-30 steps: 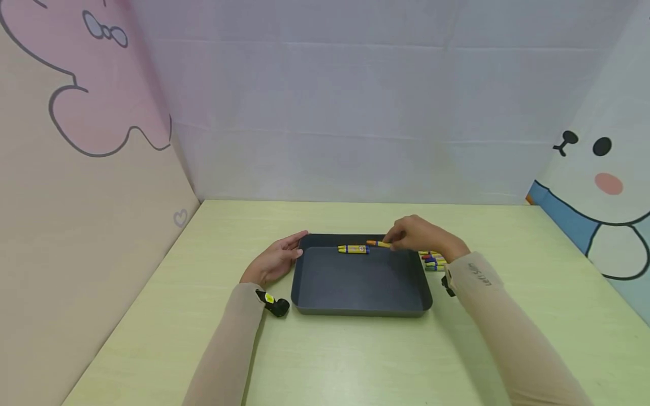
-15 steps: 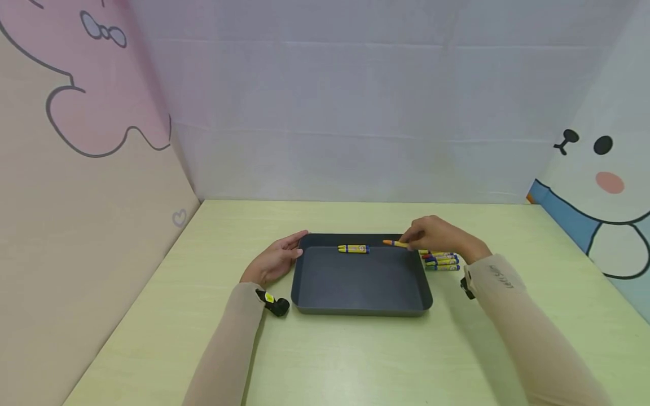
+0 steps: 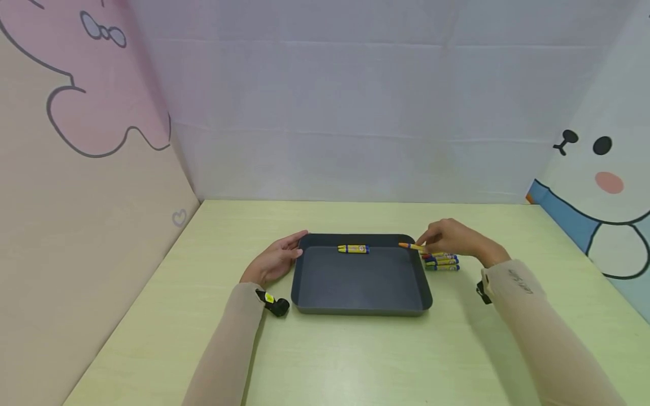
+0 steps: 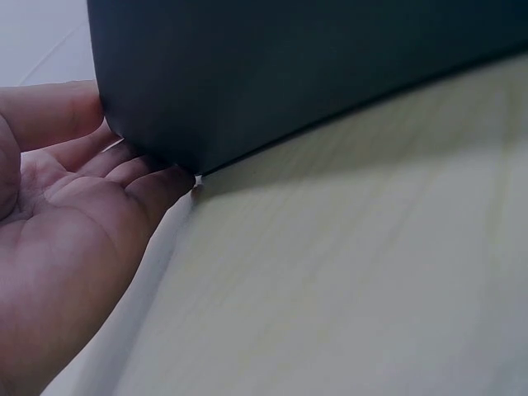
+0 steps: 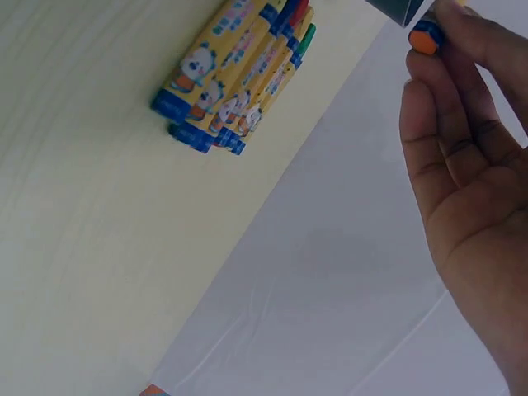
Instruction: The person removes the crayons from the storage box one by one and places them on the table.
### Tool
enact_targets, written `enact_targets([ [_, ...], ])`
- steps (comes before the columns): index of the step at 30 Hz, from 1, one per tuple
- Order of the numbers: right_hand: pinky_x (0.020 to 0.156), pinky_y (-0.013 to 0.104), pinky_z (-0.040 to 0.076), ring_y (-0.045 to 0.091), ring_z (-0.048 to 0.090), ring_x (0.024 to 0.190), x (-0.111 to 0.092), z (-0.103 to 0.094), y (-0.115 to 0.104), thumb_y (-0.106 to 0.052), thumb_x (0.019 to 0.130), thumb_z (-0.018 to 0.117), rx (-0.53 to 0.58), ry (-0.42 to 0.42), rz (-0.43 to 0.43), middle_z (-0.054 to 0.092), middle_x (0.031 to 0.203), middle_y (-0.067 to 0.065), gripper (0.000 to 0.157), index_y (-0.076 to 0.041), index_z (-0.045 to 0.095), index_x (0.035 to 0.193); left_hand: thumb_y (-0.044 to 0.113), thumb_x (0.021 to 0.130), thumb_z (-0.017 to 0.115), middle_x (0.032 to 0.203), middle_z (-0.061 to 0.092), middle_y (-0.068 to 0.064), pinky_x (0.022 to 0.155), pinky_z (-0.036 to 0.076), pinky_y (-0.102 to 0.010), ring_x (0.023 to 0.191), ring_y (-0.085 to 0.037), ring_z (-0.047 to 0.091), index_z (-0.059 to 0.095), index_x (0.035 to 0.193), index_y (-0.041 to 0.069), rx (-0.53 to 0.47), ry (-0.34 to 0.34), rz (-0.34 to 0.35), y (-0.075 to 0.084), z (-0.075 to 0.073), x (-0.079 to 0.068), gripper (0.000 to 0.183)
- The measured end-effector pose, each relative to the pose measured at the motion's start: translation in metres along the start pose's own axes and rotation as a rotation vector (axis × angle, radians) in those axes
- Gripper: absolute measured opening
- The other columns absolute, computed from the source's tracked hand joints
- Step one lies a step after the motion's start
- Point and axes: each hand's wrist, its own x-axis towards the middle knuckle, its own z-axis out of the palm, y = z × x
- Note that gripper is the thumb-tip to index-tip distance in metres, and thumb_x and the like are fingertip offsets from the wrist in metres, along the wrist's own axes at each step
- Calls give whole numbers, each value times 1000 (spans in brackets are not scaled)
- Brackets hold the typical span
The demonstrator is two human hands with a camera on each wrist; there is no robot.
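Note:
In the head view, a dark grey rectangular tray (image 3: 361,287) lies on the table. My left hand (image 3: 274,260) holds its far-left corner. The left wrist view shows the thumb and fingertips against the tray wall (image 4: 272,66). Above the tray's right rim, my right hand (image 3: 454,237) pinches an orange crayon (image 3: 410,246), its tip pointing left. The right wrist view shows the blue-and-orange rear end of that crayon (image 5: 426,38) between thumb and fingers. Yellow-tipped crayons (image 3: 353,249) lie side by side inside the tray, near its far wall.
Several crayons (image 3: 443,263) in yellow wrappers lie together on the table just right of the tray. Red, blue and green tips show among the crayons (image 5: 239,74) in the right wrist view. A pale wall (image 3: 325,113) stands behind the table (image 3: 325,361).
My right hand has moved right with the orange crayon, from over the tray to its right rim. The left hand, tray and yellow-tipped crayons have stayed put.

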Motion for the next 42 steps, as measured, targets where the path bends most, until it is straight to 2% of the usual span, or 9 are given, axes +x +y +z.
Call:
enact_targets([
  [4,70,31,51,13,63,79,-7,0,7,-7,88,66,-8,1,12,66,89,3,21,-5,74,107,-6,98,40,163,-11,-2,117,8,-37,148,-19,-13,15,155,10,3,0,-6,0,0,0,65],
  [8,71,32,52,15,64,81,-15,-2,13,-9,87,67,-1,9,15,66,89,3,21,-4,74,106,-5,98,40,163,-10,-1,116,9,-36,148,-19,-13,15,155,11,15,3,-6,0,1,-1,65],
  [16,72,32,54,17,65,83,-24,-5,21,-6,86,67,-13,20,47,68,92,6,21,-3,74,106,-6,98,40,162,-11,-4,120,4,-39,148,-20,-14,13,155,8,2,-6,9,0,1,-1,65],
  [31,72,29,54,18,66,85,-35,-4,30,-8,87,67,51,-32,90,70,101,13,22,1,72,106,-5,98,42,163,-11,-3,121,3,-40,148,-21,-14,15,155,10,-5,7,1,-1,0,0,65],
  [37,72,29,55,17,66,83,-36,1,36,-5,84,69,100,-60,74,71,96,12,19,1,73,102,-5,98,41,162,-11,-3,120,2,-39,148,-20,-15,15,155,10,0,4,3,-2,-1,0,65],
  [42,71,25,53,15,66,84,-35,6,42,-7,82,72,74,-74,73,72,97,11,19,-2,74,100,-5,98,42,162,-11,-3,120,2,-39,148,-20,-15,15,155,11,2,9,0,-2,-1,1,65],
])
